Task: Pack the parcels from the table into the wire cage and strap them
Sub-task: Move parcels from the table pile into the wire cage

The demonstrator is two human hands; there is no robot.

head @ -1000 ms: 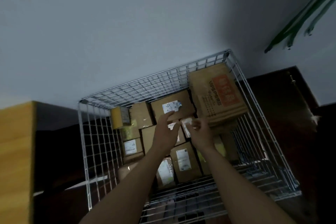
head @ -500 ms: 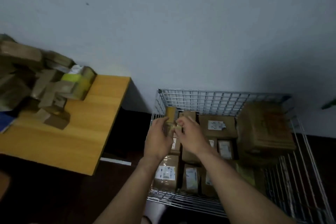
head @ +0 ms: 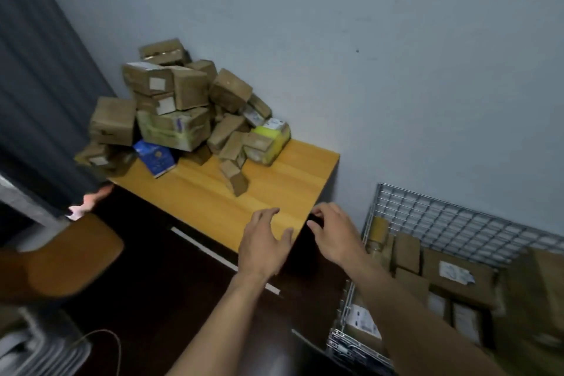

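parcels lie heaped at the far end of the tabletop; what looks like one layer already sits in the wire cage. left hand and right hand hover empty at the near edge, fingers loosely spread. most packing and all strapping remain.

Brown cardboard parcels, one yellow, one blue, on an orange-wood table; silver wire cage.

Wooden table under piled parcels

L hand & R hand empty over table corner; parcel pile far end; wire cage R, prob. part-full
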